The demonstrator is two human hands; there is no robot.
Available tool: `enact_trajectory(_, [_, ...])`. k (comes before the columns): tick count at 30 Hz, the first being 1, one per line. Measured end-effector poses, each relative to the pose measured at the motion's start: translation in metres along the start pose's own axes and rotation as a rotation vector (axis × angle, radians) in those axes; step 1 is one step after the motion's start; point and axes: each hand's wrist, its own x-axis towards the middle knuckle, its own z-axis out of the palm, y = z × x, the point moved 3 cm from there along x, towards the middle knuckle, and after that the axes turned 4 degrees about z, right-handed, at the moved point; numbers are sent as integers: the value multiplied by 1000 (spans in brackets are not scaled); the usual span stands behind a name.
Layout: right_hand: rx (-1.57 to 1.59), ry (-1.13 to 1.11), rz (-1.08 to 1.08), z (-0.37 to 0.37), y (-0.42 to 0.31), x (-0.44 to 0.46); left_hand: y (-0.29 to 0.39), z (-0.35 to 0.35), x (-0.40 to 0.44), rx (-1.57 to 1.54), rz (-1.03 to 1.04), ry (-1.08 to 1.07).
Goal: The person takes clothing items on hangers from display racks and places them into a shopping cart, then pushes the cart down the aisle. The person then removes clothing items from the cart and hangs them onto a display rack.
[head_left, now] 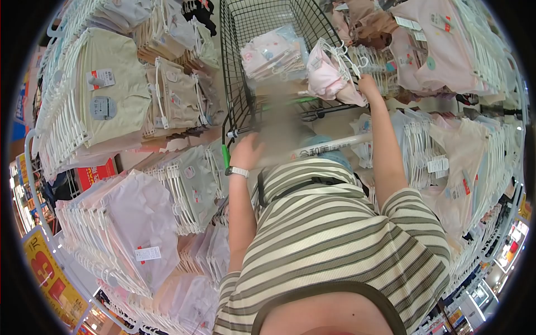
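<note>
My right hand (367, 88) is closed round the white hangers (353, 67) of a bunch of pale pink underwear (325, 75), which looks like padded bras. The bunch hangs over the right near side of a black wire shopping cart (226, 72). My left hand (245, 151), with a watch at the wrist, is closed on the left end of the cart's handle (329, 147). Its fingertips are partly hidden by a blurred patch. Inside the cart lies a stack of pale printed garments (273, 53) on hangers.
Racks of hanging underwear crowd both sides: beige briefs (114, 72) and lilac briefs (137, 209) on the left, pink garments (441, 44) and beige garments (460, 162) on the right. A yellow sign (53, 273) stands at the lower left.
</note>
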Motion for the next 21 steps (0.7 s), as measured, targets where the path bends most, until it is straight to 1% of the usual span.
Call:
enact_trajectory(3, [-33, -26, 25, 1, -1, 0, -1, -1, 0, 1, 20, 20])
enact_trajectory(5, [-92, 53, 35, 2, 0, 2, -2, 0, 0, 10, 20, 23])
enact_trajectory(6, [-91, 54, 38, -6, -9, -5, -2, 0, 0, 12, 21, 21])
enact_trajectory(8, [-187, -34, 30, -23, -26, -13, -2, 0, 1, 8, 42, 26])
enact_trajectory(9, [-186, -33, 33, -23, -21, -4, -1, -1, 1, 9, 44, 24])
enact_trajectory(11, [-315, -105, 28, -25, -17, 23, 0, -1, 1, -22, -2, -36])
enact_trajectory(12, [-403, -110, -55, -32, -26, 26, -1, 0, 2, -21, 0, -37])
enact_trajectory(13, [-402, -110, -54, -41, -31, 30, -2, 1, 2, -21, 8, -32])
enact_trajectory(15, [-524, -187, -150, -53, -41, 38, -3, 0, 2, -21, 18, -28])
enact_trajectory(16, [-558, -233, -151, -59, -44, 46, -2, 0, 2, -22, 12, -30])
enact_trajectory(17, [-558, -232, -151, -63, -40, 56, -1, -1, 2, -24, 6, -31])
enact_trajectory(19, [-586, -321, -98, -66, -30, 68, 2, -3, 1, -21, 3, -26])
enact_trajectory(20, [-641, -368, -169, -74, -38, 56, 3, -4, 1, -18, 0, -23])
enact_trajectory(21, [-644, -365, -168, -78, -35, 53, 3, -3, 2, -22, 2, -23])
